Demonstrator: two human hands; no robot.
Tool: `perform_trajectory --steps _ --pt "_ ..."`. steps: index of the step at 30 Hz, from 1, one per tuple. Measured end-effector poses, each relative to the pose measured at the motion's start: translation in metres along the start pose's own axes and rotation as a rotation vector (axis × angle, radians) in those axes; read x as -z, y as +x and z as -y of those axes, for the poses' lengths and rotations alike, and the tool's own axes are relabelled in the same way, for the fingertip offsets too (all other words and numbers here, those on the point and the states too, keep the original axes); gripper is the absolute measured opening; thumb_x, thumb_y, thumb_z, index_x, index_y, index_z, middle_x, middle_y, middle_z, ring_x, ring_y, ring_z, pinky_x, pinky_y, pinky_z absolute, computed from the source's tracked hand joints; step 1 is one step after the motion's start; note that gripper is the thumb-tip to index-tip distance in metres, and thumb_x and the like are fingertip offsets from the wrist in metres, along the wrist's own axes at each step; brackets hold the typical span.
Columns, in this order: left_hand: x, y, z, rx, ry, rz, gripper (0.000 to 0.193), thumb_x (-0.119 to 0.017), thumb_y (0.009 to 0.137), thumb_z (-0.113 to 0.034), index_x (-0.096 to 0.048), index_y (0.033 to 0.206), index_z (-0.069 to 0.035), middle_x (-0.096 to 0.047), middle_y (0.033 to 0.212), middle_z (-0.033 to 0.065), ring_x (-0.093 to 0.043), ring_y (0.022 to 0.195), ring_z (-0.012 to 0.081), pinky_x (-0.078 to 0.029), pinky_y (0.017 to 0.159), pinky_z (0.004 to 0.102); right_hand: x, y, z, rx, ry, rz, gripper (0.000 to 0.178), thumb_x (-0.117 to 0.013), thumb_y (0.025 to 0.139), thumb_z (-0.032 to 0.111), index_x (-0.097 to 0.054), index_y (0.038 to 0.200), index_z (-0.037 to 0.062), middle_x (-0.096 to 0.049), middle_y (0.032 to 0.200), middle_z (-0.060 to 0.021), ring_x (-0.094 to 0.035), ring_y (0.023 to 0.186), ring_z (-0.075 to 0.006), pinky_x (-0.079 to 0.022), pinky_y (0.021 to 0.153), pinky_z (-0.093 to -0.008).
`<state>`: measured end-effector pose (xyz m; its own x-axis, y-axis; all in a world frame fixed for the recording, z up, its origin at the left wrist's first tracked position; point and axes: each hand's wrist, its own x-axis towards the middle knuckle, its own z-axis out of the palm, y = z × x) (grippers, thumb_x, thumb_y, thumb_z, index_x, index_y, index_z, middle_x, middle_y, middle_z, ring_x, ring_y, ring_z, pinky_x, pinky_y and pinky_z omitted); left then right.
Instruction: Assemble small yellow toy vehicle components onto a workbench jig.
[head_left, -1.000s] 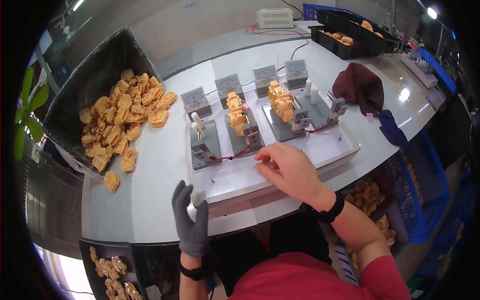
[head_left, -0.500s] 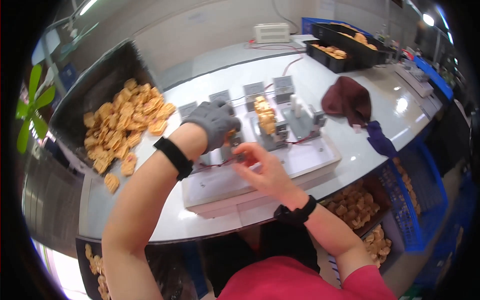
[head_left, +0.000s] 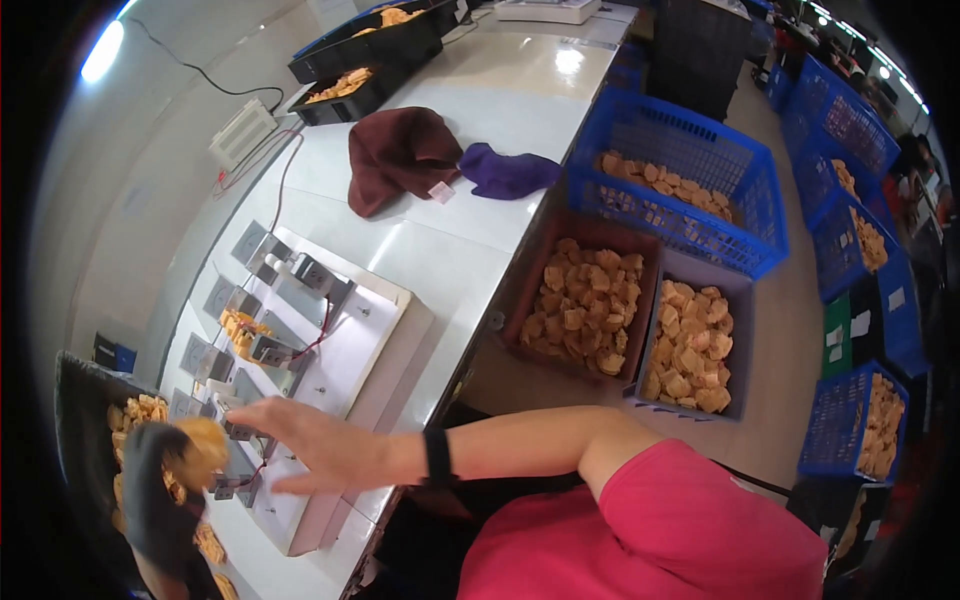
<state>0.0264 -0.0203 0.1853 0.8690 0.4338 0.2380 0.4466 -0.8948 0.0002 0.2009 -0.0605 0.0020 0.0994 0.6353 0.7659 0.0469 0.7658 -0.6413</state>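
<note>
A long white surface (head_left: pixel 500 120) runs from the lower left toward the top of the view, with the person in a pink shirt leaning in from the bottom edge. To its right, on the floor, stand several blue mesh crates (head_left: pixel 690 180) holding tan moulded pieces, and beside them a brown bin (head_left: pixel 585 300) and a grey bin (head_left: pixel 695 340) filled with the same pieces. On the surface lies a white fixture board (head_left: pixel 350 340) carrying small grey metal clamp blocks (head_left: pixel 270 250) joined by red wires, with a few tan pieces seated among them. Farther up the surface a crumpled maroon cloth (head_left: pixel 400 150) touches a smaller purple cloth (head_left: pixel 510 170), and black trays (head_left: pixel 370 60) of tan pieces sit near the far end. At the left edge a dark tray (head_left: pixel 85 400) holds more tan pieces. The bare right hand (head_left: pixel 320 445) (wearing a black wristband) reaches across the fixture board, fingers spread apart and flat over the clamp blocks, holding nothing. The left hand (head_left: pixel 160 490), in a dark grey glove, is blurred at the lower left; its grip is closed around a tan piece (head_left: pixel 200 445), raised just beside the right hand's fingertips.
</note>
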Motion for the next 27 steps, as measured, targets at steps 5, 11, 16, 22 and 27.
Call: perform_trajectory --steps 5,11,16,22,27 --pt "-0.052 -0.009 -0.091 0.176 -0.266 0.397 0.046 -0.073 0.078 -0.012 -0.055 0.121 -0.008 -0.063 0.110 0.0167 -0.061 0.104 0.0308 -0.047 0.093 0.0396 0.057 -0.084 0.049 -0.084 0.105 0.205 0.067 -0.071 0.080 0.006 -0.040 0.139 0.0051 -0.057 0.120 -0.0119 -0.055 0.113 -0.0312 -0.044 0.100 -0.0385" --pt "-0.179 -0.011 -0.132 0.152 -0.669 0.478 0.039 -0.073 0.079 -0.026 -0.058 0.110 -0.008 -0.064 0.099 0.0140 -0.065 0.092 0.0326 -0.053 0.075 0.0406 0.107 -0.162 0.084 -0.924 -0.013 0.361 0.061 -0.065 0.090 0.024 -0.036 0.143 0.0133 -0.061 0.119 -0.0131 -0.063 0.108 -0.0294 -0.049 0.093 -0.0358" --pt "-0.190 -0.002 -0.141 0.147 -0.792 0.283 0.046 -0.074 0.079 -0.021 -0.056 0.118 -0.005 -0.063 0.106 0.0177 -0.063 0.097 0.0357 -0.053 0.081 0.0394 0.164 -0.237 0.040 -1.219 0.122 -0.093 0.038 -0.066 0.090 0.019 -0.057 0.123 0.0048 -0.064 0.114 -0.0053 -0.062 0.104 -0.0158 -0.049 0.095 -0.0318" --pt "-0.163 -0.039 -0.112 0.049 -0.889 0.288 0.047 -0.072 0.076 -0.007 -0.054 0.119 0.000 -0.063 0.109 0.0201 -0.062 0.098 0.0334 -0.048 0.090 0.0385 0.380 -0.229 -0.025 -0.939 -0.553 -0.911 0.042 -0.065 0.090 0.024 -0.050 0.126 0.0066 -0.062 0.093 -0.0002 -0.057 0.072 -0.0101 -0.047 0.058 -0.0225" --pt "-0.141 -0.061 -0.116 0.174 -0.761 0.070 0.037 -0.067 0.086 -0.004 -0.057 0.121 -0.001 -0.063 0.114 0.0173 -0.061 0.105 0.0342 -0.049 0.092 0.0368 0.446 -0.166 -0.013 -0.861 -0.525 -0.972 0.055 -0.063 0.094 0.033 -0.043 0.138 0.0057 -0.063 0.116 -0.0071 -0.060 0.101 -0.0147 -0.047 0.078 -0.0269"
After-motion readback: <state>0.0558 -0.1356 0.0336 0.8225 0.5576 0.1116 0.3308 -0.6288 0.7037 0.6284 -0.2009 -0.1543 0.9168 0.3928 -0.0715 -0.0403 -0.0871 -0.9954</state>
